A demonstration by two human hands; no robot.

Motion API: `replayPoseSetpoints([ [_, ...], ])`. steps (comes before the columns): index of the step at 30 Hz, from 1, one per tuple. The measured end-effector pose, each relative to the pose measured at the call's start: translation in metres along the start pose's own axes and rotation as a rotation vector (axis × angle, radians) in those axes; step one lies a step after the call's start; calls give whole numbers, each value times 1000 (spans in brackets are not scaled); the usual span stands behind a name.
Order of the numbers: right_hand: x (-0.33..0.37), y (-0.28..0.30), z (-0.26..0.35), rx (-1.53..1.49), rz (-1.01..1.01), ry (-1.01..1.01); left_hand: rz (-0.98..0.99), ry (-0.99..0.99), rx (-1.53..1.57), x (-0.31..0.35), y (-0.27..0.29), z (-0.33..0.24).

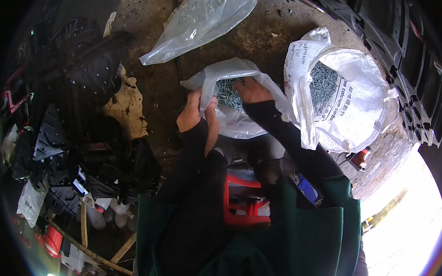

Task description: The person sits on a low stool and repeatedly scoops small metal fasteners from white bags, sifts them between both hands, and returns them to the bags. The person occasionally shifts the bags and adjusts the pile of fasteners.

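Observation:
A clear plastic bag of small grey-blue screws stands in front of me with its mouth facing up. The rim on its left side is gripped by my left hand, thumb and fingers closed round the plastic. My right hand reaches in over the right side of the same bag. Its fingers curl down among the screws, and the fingertips are partly hidden there. Just to the right stands a white woven sack with its top rolled open, holding more screws of the same look.
Another clear plastic bag lies beyond on the stained floor. Black moulded parts are heaped at the left; more dark panels stack along the right. A red plastic stool shows below my arms. Torn cardboard lies left.

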State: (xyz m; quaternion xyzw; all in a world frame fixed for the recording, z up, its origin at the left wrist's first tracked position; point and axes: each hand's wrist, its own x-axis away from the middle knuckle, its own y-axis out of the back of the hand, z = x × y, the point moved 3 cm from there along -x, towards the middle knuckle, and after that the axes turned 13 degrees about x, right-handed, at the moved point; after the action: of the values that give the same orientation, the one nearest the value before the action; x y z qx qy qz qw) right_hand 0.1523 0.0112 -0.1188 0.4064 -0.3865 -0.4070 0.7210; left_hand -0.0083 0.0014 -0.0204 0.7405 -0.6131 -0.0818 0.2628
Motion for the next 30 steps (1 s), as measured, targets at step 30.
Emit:
replayPoseSetpoints([
  [30,43,129,17,-1903,394,-693,290,1044,1565,9,-22,-16],
])
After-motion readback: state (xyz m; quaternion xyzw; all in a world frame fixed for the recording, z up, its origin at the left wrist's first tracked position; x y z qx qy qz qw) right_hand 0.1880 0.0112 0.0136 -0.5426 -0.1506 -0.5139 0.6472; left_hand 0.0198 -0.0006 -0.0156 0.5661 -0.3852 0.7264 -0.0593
